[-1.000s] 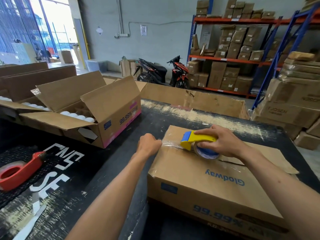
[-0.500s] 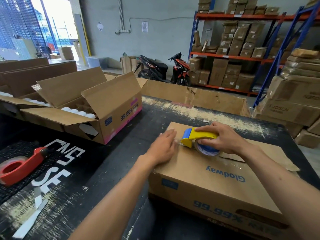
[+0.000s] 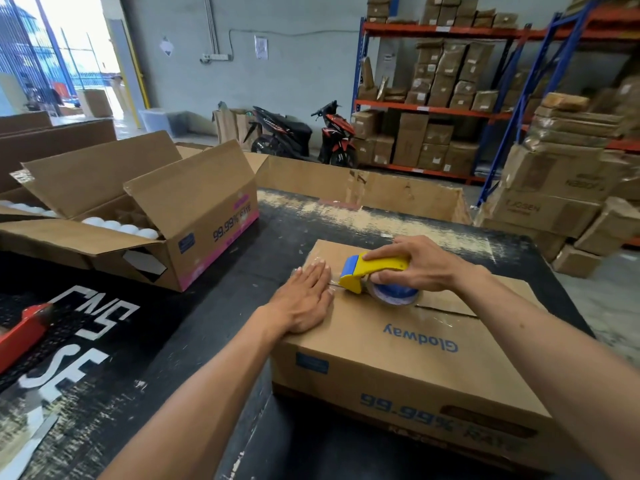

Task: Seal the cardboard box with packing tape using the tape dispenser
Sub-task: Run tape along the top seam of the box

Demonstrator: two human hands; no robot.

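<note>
A closed brown cardboard box (image 3: 398,344) is sitting on the right, near part of the dark bench (image 3: 221,306). It is carrying blue "Glodway" lettering upside down on its top and a blue "99.99%" print along its near side, with a small blue label at the near left corner. A strip of clear packing tape (image 3: 446,318) is running along the top seam, glinting near the far left edge and to the right of the dispenser.

The left hand (image 3: 304,299) is lying flat with fingers straight and together, pressing the tape down at the box's left edge. The right hand (image 3: 415,268) is curling around the yellow handle of the tape dispenser (image 3: 374,275), which has a blue tip and a blue-cored roll resting on the box top, just right of the left hand.

On the far left of the bench an open box (image 3: 194,223) is showing white round items inside. A red dispenser (image 3: 20,327) is lying at the left edge.
</note>
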